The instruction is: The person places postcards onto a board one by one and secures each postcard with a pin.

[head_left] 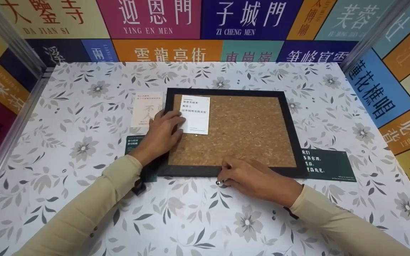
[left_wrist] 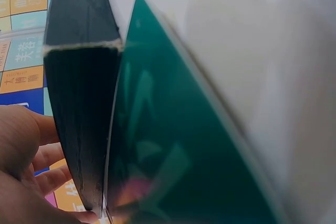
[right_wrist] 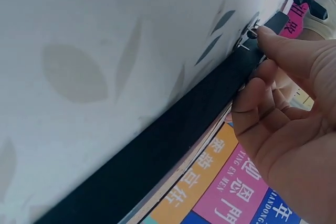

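A black-framed cork board (head_left: 247, 131) lies on the table, with a white printed card (head_left: 198, 117) at its upper left. My left hand (head_left: 164, 129) reaches over the left side of the frame, its fingers relaxed and touching the card's left edge. In the left wrist view, this hand (left_wrist: 26, 163) is beside the black frame (left_wrist: 81, 114). At the frame's lower edge, my right hand (head_left: 253, 177) has curled fingers and pinches a silver thumbtack (head_left: 220, 182). The right wrist view shows the thumb of this hand (right_wrist: 289, 103) against a tack (right_wrist: 252, 32), with another metal tack (right_wrist: 243, 46) close by.
A cream card (head_left: 144, 106) lies left of the board. Below it, a dark green card (head_left: 133, 142) is partly covered by the left arm. Another dark green card (head_left: 329, 165) lies at the right, beside the frame. Lettered panels (head_left: 155, 17) stand around the flower-patterned table (head_left: 84, 149).
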Motion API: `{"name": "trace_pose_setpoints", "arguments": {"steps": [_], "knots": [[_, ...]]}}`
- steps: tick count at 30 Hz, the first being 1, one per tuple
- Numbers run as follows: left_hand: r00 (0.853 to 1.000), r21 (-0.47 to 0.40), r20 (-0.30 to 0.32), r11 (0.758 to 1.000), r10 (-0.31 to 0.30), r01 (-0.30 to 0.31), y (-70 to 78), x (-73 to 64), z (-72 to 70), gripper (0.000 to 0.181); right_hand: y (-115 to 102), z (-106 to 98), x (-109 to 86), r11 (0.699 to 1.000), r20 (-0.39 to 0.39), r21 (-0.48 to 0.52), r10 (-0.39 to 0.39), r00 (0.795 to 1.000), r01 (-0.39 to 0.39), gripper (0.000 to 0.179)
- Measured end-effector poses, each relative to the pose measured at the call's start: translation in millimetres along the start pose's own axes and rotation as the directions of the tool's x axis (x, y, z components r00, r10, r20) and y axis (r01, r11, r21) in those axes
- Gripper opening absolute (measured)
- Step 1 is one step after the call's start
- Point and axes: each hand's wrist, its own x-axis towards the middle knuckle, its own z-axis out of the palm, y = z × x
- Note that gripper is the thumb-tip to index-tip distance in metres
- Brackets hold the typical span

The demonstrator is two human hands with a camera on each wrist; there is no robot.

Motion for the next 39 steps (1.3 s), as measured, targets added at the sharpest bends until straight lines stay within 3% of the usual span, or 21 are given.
{"name": "trace_pose_setpoints", "arguments": {"steps": [23, 27, 32, 39], "knots": [[0.999, -0.001, -0.003, 0.999, -0.034, 0.034, 2.6, -0.5, 1.1, 0.041, -6, 4, 7.5, 0.998, 0.023, -0.045, 0.042, 0.999, -0.041, 0.008], [0.999, -0.003, -0.004, 0.999, -0.037, 0.037, 2.1, -1.2, 1.8, 0.04, -3, 2, 6.2, 0.996, 0.034, 0.058, 0.072, 0.997, -0.074, 0.007], [0.999, -0.005, 0.0, 0.999, -0.038, 0.038, 2.1, -1.2, 1.8, 0.041, 3, -3, 3.5, 0.963, 0.019, 0.23, 0.137, 0.99, -0.138, 0.005], [0.999, -0.003, 0.006, 0.999, -0.04, 0.04, 2.5, 0.0, 1.3, 0.042, 12, -4, 5.5, 0.921, -0.028, 0.337, 0.215, 0.976, -0.193, 0.005]]}}
